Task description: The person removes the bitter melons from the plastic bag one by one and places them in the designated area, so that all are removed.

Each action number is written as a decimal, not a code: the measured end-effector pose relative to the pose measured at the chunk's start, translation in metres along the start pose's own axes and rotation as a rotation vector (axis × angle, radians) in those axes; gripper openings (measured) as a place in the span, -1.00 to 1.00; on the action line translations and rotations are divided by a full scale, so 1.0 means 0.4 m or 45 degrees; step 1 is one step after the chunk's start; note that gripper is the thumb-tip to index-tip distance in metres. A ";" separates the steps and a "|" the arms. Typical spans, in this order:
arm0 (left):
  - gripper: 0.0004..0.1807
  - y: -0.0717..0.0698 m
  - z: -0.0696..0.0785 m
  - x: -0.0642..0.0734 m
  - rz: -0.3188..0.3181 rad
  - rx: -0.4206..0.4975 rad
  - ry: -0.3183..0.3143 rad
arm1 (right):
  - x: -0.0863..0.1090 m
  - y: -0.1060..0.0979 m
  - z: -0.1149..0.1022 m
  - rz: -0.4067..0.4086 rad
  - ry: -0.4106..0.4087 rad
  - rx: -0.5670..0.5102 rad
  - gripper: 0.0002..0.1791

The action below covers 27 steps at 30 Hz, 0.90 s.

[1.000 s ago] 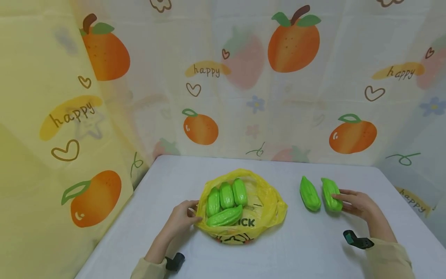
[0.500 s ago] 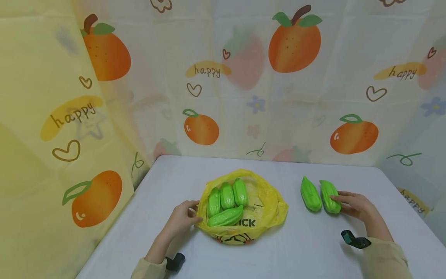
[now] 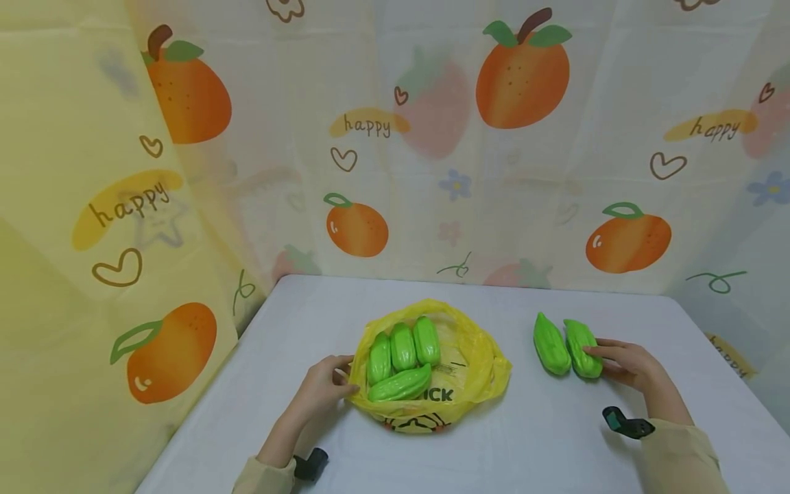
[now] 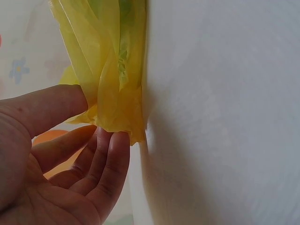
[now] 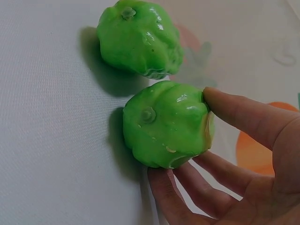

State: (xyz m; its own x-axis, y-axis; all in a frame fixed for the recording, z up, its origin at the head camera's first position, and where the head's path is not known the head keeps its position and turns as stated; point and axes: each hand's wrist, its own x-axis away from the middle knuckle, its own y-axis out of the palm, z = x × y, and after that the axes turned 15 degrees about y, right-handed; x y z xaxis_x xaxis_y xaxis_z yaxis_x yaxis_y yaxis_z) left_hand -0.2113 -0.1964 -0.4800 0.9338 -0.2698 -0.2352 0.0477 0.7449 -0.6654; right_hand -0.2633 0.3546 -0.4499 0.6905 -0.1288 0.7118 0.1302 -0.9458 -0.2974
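Note:
Toward the right of the table in the head view, my right hand [image 3: 632, 363] holds a glossy green bitter melon [image 3: 582, 348] from its right side. In the right wrist view the thumb is on one side of this melon [image 5: 164, 124] and the fingertips are on the other. A second bitter melon [image 3: 551, 345] lies close on its left. My left hand [image 3: 324, 385] pinches the left rim of a yellow plastic bag [image 3: 472, 363], its thumb and fingers at the gathered film [image 4: 115, 103]. Several more green melons [image 3: 400, 384] lie inside the spread-open bag, which bears dark print.
A white cloth covers the table [image 3: 487, 456]. Behind it hangs a fruit-patterned curtain [image 3: 426, 226], and a yellowish one [image 3: 49, 329] stands along the left. Each wrist carries a small black camera.
My right hand has shifted slightly left with the bitter melon, narrowing the gap to the one beside it. The left hand and the bag have stayed in place.

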 end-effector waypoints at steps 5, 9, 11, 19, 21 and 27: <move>-0.41 0.000 -0.002 0.001 0.004 0.003 0.002 | -0.001 0.000 0.001 -0.009 -0.003 0.003 0.04; -0.41 0.000 -0.002 0.001 0.004 -0.001 0.002 | 0.000 0.000 0.001 -0.020 -0.004 0.000 0.04; -0.41 0.000 -0.002 0.001 0.004 -0.002 0.003 | 0.001 0.000 0.000 -0.021 -0.006 -0.002 0.04; -0.42 -0.001 -0.003 0.000 0.008 -0.012 0.016 | 0.003 -0.002 0.002 -0.016 -0.017 -0.009 0.03; -0.41 -0.001 -0.003 0.000 0.007 -0.013 0.017 | 0.003 -0.003 0.003 -0.020 -0.022 -0.015 0.03; -0.40 -0.001 -0.006 0.001 0.006 -0.008 0.025 | 0.009 -0.006 0.006 -0.026 -0.031 -0.025 -0.01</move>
State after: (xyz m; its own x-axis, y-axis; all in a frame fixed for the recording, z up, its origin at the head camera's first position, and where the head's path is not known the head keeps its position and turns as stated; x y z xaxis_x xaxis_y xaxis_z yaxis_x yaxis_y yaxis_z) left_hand -0.2118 -0.1981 -0.4815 0.9269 -0.2779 -0.2521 0.0408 0.7425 -0.6686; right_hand -0.2592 0.3571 -0.4481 0.7052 -0.1020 0.7017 0.1307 -0.9539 -0.2701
